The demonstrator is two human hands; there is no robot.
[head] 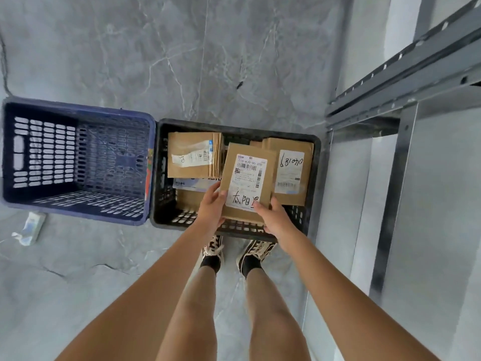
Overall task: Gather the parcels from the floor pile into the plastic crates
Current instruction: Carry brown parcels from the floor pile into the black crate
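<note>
I hold a flat brown cardboard parcel (247, 178) with a white shipping label over the black plastic crate (161, 199). My left hand (211, 207) grips its lower left edge and my right hand (273, 220) grips its lower right corner, thumb on the label. Inside the black crate lie a brown parcel (192, 155) at the back left, another labelled brown parcel (291, 170) at the right, and a pale parcel (192, 184) beneath. A blue plastic crate (78, 162) stands empty just left of the black one.
Grey metal shelving (400, 100) runs along the right side. A small white packet (31, 227) lies on the marble floor in front of the blue crate. My feet (234, 254) stand right behind the black crate.
</note>
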